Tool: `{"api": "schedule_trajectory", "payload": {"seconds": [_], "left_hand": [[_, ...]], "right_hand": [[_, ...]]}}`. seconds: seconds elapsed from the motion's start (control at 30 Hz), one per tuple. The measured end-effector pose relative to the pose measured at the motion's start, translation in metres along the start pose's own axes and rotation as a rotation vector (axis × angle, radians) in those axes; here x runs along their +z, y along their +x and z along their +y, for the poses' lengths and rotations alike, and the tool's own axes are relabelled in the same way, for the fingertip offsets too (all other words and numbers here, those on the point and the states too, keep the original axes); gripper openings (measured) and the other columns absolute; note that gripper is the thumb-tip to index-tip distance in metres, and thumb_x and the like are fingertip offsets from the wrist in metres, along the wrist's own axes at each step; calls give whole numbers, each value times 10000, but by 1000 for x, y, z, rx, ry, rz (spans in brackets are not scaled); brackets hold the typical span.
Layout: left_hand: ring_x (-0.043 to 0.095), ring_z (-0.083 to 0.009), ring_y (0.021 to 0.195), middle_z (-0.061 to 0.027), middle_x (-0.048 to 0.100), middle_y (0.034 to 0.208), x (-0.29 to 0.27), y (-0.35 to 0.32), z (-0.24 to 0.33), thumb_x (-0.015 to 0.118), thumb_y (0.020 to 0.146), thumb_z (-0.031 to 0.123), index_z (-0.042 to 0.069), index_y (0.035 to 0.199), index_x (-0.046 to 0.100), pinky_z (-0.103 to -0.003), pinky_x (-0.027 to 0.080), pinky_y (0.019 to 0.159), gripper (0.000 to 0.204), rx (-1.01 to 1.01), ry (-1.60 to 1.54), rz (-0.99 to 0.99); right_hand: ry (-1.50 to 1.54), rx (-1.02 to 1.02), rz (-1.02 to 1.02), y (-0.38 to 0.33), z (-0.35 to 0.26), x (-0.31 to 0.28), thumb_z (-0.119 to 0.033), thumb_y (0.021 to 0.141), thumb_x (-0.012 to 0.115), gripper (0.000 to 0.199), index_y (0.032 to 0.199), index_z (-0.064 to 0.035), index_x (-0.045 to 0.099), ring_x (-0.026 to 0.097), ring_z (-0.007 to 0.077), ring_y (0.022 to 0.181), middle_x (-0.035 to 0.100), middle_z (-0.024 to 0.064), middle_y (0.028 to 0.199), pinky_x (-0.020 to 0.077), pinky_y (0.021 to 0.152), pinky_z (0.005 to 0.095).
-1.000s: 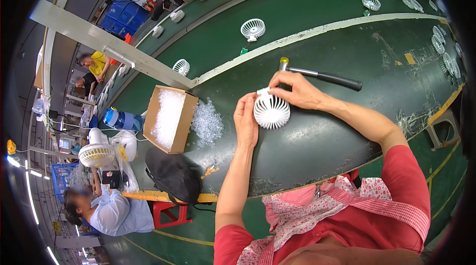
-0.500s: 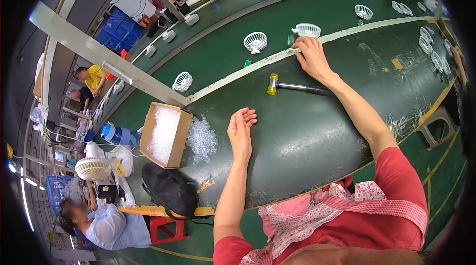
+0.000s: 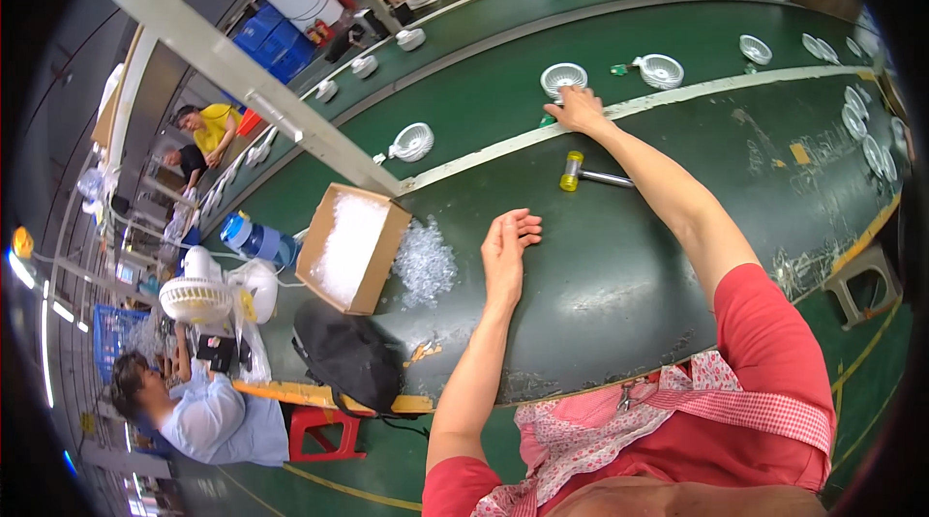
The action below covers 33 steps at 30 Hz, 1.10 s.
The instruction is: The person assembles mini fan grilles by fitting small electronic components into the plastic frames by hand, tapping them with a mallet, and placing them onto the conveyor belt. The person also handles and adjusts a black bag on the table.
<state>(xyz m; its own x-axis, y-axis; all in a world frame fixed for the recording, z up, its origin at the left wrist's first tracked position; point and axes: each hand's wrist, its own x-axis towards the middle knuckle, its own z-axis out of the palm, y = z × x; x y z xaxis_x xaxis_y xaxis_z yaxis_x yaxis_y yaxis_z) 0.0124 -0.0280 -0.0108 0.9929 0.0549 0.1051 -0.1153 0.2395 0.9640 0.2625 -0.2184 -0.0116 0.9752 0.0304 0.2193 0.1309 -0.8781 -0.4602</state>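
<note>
My right hand reaches to the conveyor's near rail, fingers closed on the lower end of a round white slatted fan housing. A small green piece shows beside the thumb. Just right of it on the belt lies a second fan housing with a green circuit board at its left. My left hand hovers over or rests on the dark worktop, fingers loosely curled and apart, holding nothing. Between the hands lies a mallet with yellow faces, its handle partly behind my right forearm.
A cardboard box of clear small parts stands left, beside a loose pile. Near it are a black bag, a blue bottle and a white fan. More housings lie right. A post rises left; co-workers sit beyond.
My right hand has left one fan housing and moved left to the neighbouring one. The view has shifted, so the scene sits further right. My left hand keeps much the same pose.
</note>
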Motion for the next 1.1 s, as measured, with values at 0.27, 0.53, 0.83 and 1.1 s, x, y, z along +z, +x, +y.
{"api": "schedule_trajectory", "payload": {"seconds": [0.27, 0.53, 0.83, 1.1], "left_hand": [[625, -130, 887, -110, 670, 1041, 5, -2, 3, 449, 1081, 259, -20, 1183, 598, -275, 537, 783, 332, 4, 53, -9], [568, -312, 1092, -89, 633, 1181, 13, -15, 19, 655, 813, -61, 73, 1160, 621, -423, 408, 986, 374, 845, 1075, 114], [589, -254, 974, -68, 614, 1044, 7, -8, 11, 717, 803, 52, 72, 1177, 595, -391, 431, 833, 394, 660, 1261, -70], [586, -202, 778, -19, 568, 804, 10, -14, 19, 763, 743, 59, 112, 970, 676, -366, 387, 739, 248, 827, 1356, 21]], "right_hand": [[369, -317, 200, -18, -10, 2, -263, 850, 684, 266, 988, -36, 669, 596, 373, 1018, 647, 177, 1058, 478, 903, 455], [440, -758, -333, -162, -60, -65, -74, 825, 719, 576, 1349, -42, 482, 540, 375, 1172, 540, 178, 1283, 422, 1001, 458], [371, -729, -126, -201, -46, -48, 32, 814, 656, 679, 1434, -54, 393, 472, 344, 1294, 467, 164, 1396, 311, 1139, 505], [337, -752, -12, -206, -35, -47, -55, 836, 710, 346, 1157, -47, 582, 592, 270, 1061, 650, 98, 1032, 250, 1173, 561]]}}
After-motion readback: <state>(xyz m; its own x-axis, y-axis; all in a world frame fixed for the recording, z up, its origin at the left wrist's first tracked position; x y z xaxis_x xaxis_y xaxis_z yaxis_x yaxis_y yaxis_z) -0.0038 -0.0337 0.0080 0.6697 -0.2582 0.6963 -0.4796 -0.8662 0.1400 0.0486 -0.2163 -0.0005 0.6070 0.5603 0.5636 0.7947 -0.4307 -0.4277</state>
